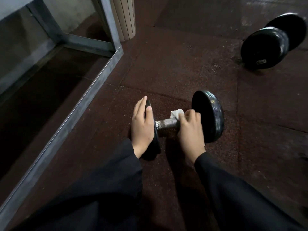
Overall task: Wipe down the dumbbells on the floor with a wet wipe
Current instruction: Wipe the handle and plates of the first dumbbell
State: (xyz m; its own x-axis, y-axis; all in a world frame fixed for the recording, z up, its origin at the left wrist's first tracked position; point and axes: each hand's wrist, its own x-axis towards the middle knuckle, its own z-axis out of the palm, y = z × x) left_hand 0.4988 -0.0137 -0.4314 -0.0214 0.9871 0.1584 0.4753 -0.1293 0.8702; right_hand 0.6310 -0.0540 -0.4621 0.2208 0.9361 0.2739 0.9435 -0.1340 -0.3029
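Head view: the near dumbbell (168, 123), lying on the rubber floor (183, 67), is being steadied by the left hand (141, 124), laid flat with straight fingers against its left plate. The knurled handle is being wiped with a white wet wipe (177, 113), which is being gripped by the curled fingers of the right hand (191, 129). The bar is best being rolled under the wipe. A second dumbbell (273, 42) is lying well apart, upper right.
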